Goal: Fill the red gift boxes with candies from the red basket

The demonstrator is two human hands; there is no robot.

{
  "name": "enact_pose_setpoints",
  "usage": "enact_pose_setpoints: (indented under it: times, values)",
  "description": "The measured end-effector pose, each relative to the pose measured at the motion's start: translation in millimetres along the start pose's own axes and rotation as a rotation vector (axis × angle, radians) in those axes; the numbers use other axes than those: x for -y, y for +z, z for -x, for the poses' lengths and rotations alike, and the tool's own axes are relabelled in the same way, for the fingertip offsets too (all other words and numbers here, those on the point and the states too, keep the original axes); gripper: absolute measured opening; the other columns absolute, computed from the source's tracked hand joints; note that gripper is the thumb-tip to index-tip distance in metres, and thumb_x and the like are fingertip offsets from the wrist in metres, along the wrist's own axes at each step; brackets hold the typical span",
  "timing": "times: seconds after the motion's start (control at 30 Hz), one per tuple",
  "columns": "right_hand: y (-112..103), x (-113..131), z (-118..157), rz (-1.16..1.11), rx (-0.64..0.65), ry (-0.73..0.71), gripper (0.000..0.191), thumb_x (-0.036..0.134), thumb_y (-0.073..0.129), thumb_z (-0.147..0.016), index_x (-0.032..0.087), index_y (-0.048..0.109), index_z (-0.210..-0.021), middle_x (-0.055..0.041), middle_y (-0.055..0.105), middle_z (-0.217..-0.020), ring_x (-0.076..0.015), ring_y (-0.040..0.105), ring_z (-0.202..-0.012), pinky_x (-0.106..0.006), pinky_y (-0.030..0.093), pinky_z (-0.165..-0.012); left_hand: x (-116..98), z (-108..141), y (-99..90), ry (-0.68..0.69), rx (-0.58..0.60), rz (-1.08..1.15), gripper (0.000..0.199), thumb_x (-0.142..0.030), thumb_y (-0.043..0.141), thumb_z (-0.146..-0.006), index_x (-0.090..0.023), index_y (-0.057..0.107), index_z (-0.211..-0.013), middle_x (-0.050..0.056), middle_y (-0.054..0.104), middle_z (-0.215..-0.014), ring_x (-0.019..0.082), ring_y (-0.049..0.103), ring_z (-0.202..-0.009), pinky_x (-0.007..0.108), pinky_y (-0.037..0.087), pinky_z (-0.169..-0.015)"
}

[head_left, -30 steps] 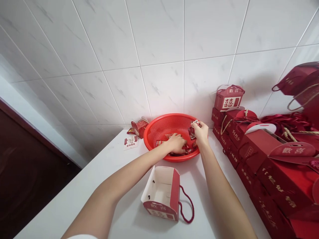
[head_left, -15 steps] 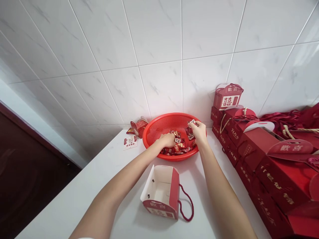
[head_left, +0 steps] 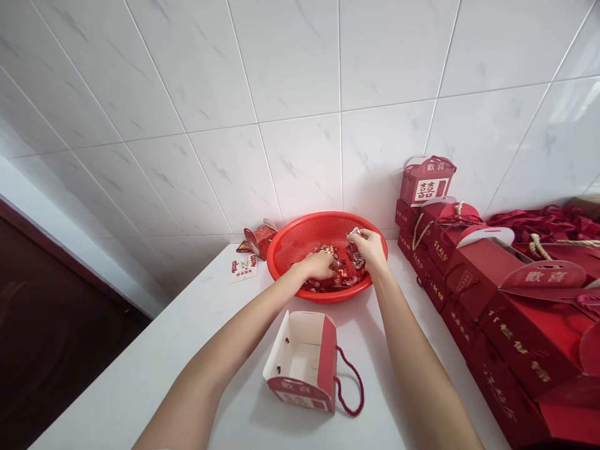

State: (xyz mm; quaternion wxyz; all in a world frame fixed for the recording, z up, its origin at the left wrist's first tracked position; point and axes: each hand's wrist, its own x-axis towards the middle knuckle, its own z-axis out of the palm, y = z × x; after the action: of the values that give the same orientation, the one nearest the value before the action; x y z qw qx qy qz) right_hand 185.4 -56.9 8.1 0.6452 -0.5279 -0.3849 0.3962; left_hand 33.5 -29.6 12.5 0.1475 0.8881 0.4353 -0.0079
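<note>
A red perforated plastic basket (head_left: 300, 226) stands on the white table by the wall, with red-wrapped candies (head_left: 344, 278) lying in it. Over the pile, my left hand (head_left: 321, 265) has its fingers curled down among the candies; what they close on is hidden. At the basket's right side, my right hand (head_left: 369, 245) pinches a red and white candy packet (head_left: 355, 256). In front of the basket sits a small red gift box (head_left: 307, 362), its top open and its white inside bare. A dark red cord handle (head_left: 360, 381) loops out from its right side.
Several stacked red gift boxes (head_left: 469, 269) fill the right side, one small box (head_left: 426, 181) standing upright on top. Left of the basket lie a printed card (head_left: 244, 267) and a small red carton (head_left: 260, 239). The tiled wall (head_left: 300, 156) closes the back.
My left hand has shifted slightly right across the candies. My right hand has moved a little left with its packet. The gift box stays put.
</note>
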Motion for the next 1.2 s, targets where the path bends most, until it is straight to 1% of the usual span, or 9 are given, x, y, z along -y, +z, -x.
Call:
enact_pose_setpoints:
  times: [0.17, 0.3, 0.43, 0.6, 0.87, 0.97, 1.03, 1.1, 1.2]
  values:
    - [-0.1, -3.1, -1.0, 0.041, 0.028, -0.023, 0.012, 0.026, 0.064, -0.059, 0.020, 0.053, -0.056, 0.0048, 0.051, -0.050, -0.0111, 0.048, -0.050, -0.023, 0.037, -0.047, 5.3, -0.9, -3.2, 0.018, -0.149, 0.082, 0.019, -0.023, 0.057, -0.086, -0.021, 0.074, -0.079, 0.002, 0.069, -0.071, 0.020, 0.063, -0.071, 0.029, 0.045, -0.070]
    - [-0.4, -5.3, -2.6, 0.050, 0.076, -0.054, 0.013, 0.025, 0.064, -0.059, 0.019, 0.055, -0.052, 0.0035, 0.052, -0.052, -0.0100, 0.047, -0.052, -0.022, 0.040, -0.050, 7.6, -3.0, -3.3, 0.036, -0.259, 0.169, 0.021, -0.026, 0.055, -0.088, -0.019, 0.072, -0.079, 0.001, 0.069, -0.071, 0.018, 0.062, -0.070, 0.027, 0.044, -0.069]
    - [0.0, -4.2, -2.6, 0.052, 0.131, -0.008, 0.012, 0.024, 0.065, -0.057, 0.018, 0.056, -0.053, 0.0028, 0.054, -0.054, -0.0094, 0.049, -0.052, -0.021, 0.041, -0.049, 8.8, -7.1, -3.3, 0.034, -0.415, 0.264, 0.026, -0.030, 0.048, -0.093, -0.017, 0.070, -0.089, 0.002, 0.072, -0.084, 0.018, 0.063, -0.078, 0.027, 0.046, -0.073]
    - [0.9, 0.6, 1.0, 0.013, 0.200, 0.087, 0.016, 0.024, 0.070, -0.058, 0.019, 0.055, -0.062, 0.0040, 0.056, -0.057, -0.0116, 0.057, -0.054, -0.023, 0.050, -0.050, 14.4, -11.6, -0.6, 0.120, -0.535, 0.481, 0.023, -0.032, 0.053, -0.090, -0.017, 0.066, -0.079, 0.001, 0.069, -0.075, 0.017, 0.062, -0.073, 0.026, 0.047, -0.070]
    - [0.3, 1.2, 4.1, -0.015, 0.344, 0.089, 0.022, 0.022, 0.076, -0.056, 0.019, 0.056, -0.065, 0.0038, 0.060, -0.059, -0.0114, 0.056, -0.053, -0.026, 0.055, -0.053, 14.9, -16.3, 6.3, 0.078, -0.441, 0.624, 0.019, -0.025, 0.052, -0.091, -0.016, 0.067, -0.083, 0.004, 0.072, -0.073, 0.018, 0.069, -0.069, 0.027, 0.052, -0.068]
    - [0.2, -3.9, 1.0, -0.006, 0.268, 0.029, 0.022, 0.021, 0.076, -0.056, 0.019, 0.054, -0.061, 0.0033, 0.058, -0.056, -0.0115, 0.056, -0.053, -0.025, 0.053, -0.052, 10.2, -12.6, 8.2, 0.095, -0.314, 0.652, 0.016, -0.020, 0.052, -0.090, -0.017, 0.064, -0.098, 0.004, 0.074, -0.079, 0.018, 0.070, -0.071, 0.027, 0.054, -0.067]
    - [0.3, -7.6, -1.6, -0.001, 0.189, 0.005, 0.023, 0.021, 0.075, -0.056, 0.019, 0.053, -0.059, 0.0033, 0.057, -0.055, -0.0116, 0.056, -0.053, -0.025, 0.052, -0.051, 7.2, -9.6, 8.5, 0.124, -0.218, 0.605, 0.027, -0.015, 0.057, -0.084, -0.019, 0.059, -0.110, 0.002, 0.075, -0.086, 0.019, 0.071, -0.077, 0.028, 0.055, -0.070]
    - [0.1, -10.1, -3.3, 0.015, 0.136, 0.004, 0.020, 0.021, 0.074, -0.056, 0.019, 0.054, -0.059, 0.0029, 0.058, -0.055, -0.0125, 0.056, -0.054, -0.025, 0.052, -0.051, 4.4, -7.5, 7.5, 0.160, -0.192, 0.516, 0.040, -0.012, 0.062, -0.078, -0.021, 0.054, -0.115, 0.003, 0.075, -0.101, 0.021, 0.071, -0.091, 0.030, 0.055, -0.077]
    - [-0.1, -10.5, -3.7, 0.036, 0.082, -0.014, 0.018, 0.021, 0.072, -0.056, 0.019, 0.055, -0.060, 0.0026, 0.058, -0.056, -0.0130, 0.058, -0.054, -0.025, 0.052, -0.052, 0.5, -7.2, 5.1, 0.136, -0.171, 0.326, 0.037, -0.013, 0.062, -0.079, -0.021, 0.052, -0.114, 0.008, 0.069, -0.121, 0.022, 0.066, -0.109, 0.032, 0.052, -0.088]
